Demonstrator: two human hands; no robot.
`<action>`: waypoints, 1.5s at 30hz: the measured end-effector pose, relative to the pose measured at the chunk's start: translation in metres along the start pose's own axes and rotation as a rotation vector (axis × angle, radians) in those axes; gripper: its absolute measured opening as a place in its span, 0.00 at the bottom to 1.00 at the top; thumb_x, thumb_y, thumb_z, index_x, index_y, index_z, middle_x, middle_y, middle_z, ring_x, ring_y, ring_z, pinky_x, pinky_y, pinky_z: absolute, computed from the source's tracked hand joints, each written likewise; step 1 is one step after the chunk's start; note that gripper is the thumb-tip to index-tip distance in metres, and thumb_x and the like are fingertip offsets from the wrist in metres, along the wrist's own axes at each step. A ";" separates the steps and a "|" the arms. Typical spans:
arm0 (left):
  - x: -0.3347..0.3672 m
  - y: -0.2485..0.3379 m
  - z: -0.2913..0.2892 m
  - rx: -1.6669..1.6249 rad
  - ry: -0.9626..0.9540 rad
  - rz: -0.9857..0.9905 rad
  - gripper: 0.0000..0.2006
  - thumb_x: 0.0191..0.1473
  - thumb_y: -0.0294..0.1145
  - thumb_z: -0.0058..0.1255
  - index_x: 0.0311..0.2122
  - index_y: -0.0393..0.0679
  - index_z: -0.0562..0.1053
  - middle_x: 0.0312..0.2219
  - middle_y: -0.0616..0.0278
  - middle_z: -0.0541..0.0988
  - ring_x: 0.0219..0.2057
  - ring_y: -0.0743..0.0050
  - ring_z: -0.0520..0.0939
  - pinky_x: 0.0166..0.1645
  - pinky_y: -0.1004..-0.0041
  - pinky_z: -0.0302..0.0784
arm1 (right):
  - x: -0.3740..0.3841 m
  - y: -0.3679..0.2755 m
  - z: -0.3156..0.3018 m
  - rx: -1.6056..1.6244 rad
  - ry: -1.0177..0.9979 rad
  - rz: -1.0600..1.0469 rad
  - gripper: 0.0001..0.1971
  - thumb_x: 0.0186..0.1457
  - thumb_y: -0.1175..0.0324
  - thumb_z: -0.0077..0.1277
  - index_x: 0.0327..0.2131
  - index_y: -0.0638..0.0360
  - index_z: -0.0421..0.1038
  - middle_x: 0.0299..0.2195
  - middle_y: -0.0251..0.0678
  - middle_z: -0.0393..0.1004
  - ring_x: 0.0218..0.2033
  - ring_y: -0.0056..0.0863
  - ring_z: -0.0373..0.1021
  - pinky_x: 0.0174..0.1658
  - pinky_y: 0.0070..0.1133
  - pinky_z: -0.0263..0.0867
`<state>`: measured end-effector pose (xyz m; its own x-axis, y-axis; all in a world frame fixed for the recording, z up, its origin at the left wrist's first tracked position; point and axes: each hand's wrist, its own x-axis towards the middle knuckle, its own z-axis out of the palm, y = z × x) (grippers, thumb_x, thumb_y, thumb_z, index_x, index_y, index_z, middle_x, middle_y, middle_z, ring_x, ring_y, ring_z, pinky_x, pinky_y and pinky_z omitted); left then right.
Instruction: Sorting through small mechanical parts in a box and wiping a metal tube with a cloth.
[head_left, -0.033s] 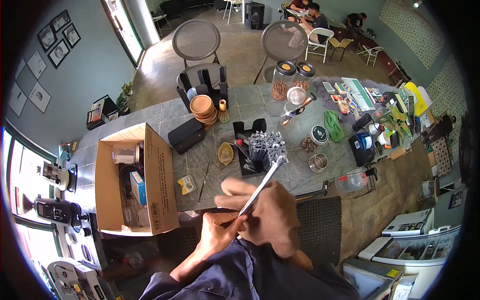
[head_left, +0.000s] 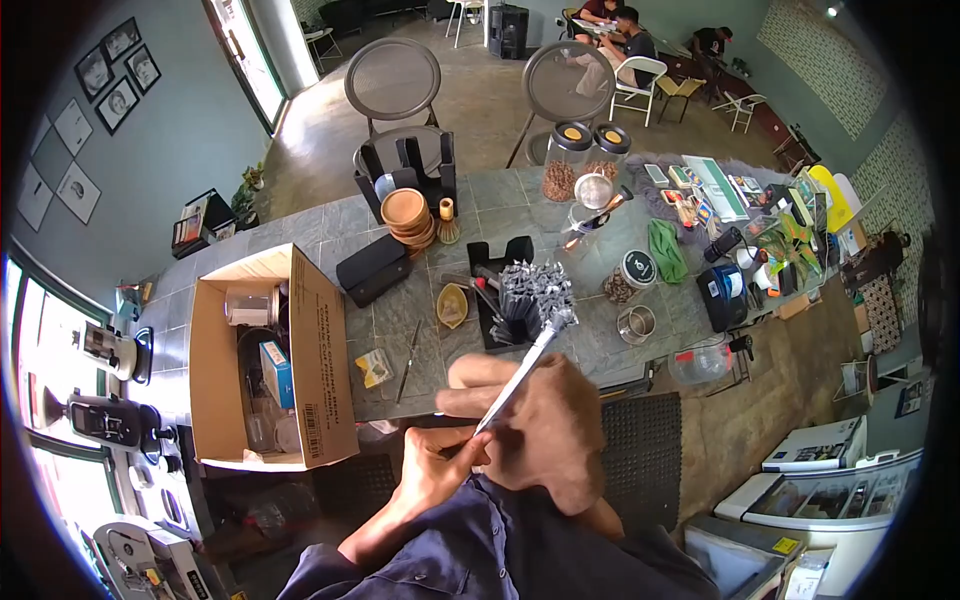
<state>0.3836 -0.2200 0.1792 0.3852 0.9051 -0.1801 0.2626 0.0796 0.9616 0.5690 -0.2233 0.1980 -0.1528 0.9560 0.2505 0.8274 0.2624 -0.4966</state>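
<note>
Right hand (head_left: 555, 430) shifted slightly rightward; carton (head_left: 310, 375) bears lettering (head_left: 327, 345), seemingly dark.

Blur softens the outline of the right hand (head_left: 550, 430)

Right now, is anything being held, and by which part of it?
The left hand pinches a white stick near its lower end. Whether the blurred right hand holds it too cannot be told.

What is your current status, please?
Left hand pinching slim white stick. Right hand blurred behind it, contact unclear. Grey-black bundle beyond, by stick's upper end.
</note>
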 end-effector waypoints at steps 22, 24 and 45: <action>-0.071 -0.036 -0.090 -0.024 0.025 0.246 0.07 0.63 0.28 0.61 0.39 0.35 0.86 0.20 0.60 0.85 0.22 0.83 0.82 0.27 0.81 0.75 | 0.034 -0.132 -0.040 0.030 -0.138 -0.092 0.17 0.38 0.67 0.69 0.36 0.55 0.80 0.36 0.39 0.79 0.36 0.41 0.78 0.38 0.32 0.73; -0.074 -0.039 -0.100 -0.008 0.008 0.275 0.08 0.63 0.28 0.61 0.39 0.35 0.86 0.20 0.60 0.85 0.22 0.84 0.82 0.27 0.81 0.74 | 0.036 -0.134 -0.038 0.025 -0.134 -0.077 0.18 0.37 0.66 0.69 0.36 0.55 0.79 0.36 0.40 0.79 0.37 0.42 0.78 0.38 0.33 0.73; -0.041 -0.007 -0.123 0.026 0.207 0.271 0.09 0.54 0.29 0.70 0.36 0.34 0.85 0.29 0.57 0.86 0.26 0.78 0.84 0.32 0.78 0.77 | -0.001 -0.140 0.033 -0.390 -0.297 -0.102 0.16 0.47 0.66 0.60 0.42 0.55 0.76 0.36 0.41 0.77 0.39 0.43 0.76 0.43 0.39 0.69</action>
<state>0.2569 -0.2064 0.2049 0.2569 0.9577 0.1294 0.1991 -0.1835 0.9626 0.4350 -0.2568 0.2398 -0.3439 0.9390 0.0059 0.9320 0.3421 -0.1199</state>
